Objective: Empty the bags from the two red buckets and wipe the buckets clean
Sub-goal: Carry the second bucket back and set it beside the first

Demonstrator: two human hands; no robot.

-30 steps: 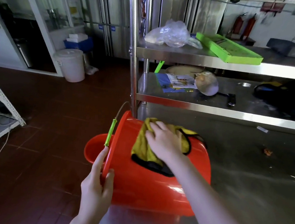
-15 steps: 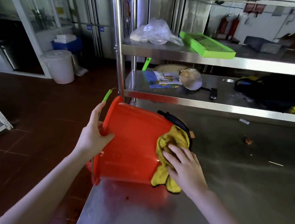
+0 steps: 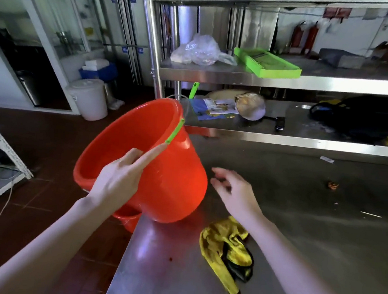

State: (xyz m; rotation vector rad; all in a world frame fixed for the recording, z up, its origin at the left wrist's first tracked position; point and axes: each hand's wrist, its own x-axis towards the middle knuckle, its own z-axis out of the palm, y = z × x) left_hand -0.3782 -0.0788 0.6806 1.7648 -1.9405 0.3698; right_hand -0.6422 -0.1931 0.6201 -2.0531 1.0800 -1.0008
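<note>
Stainless steel table (image 3: 298, 226) filled the right of the room, with brown tiled floor to its left. At the table's left corner a red bucket (image 3: 173, 180) was tilted, its open mouth leaning out over the floor. The left hand (image 3: 117, 182) pinched the near rim, thumb inside, forefinger stretched toward the green handle grip (image 3: 175, 131). A second red bucket (image 3: 128, 218) showed just below it, off the table's edge. The right hand (image 3: 236, 192) hovered beside the tilted bucket, fingers loosely spread, holding nothing. A yellow cloth (image 3: 224, 248) lay crumpled on the steel beside that forearm. On the shelf (image 3: 288, 77) behind sat a clear plastic bag (image 3: 199, 51) and a green tray (image 3: 266, 61).
</note>
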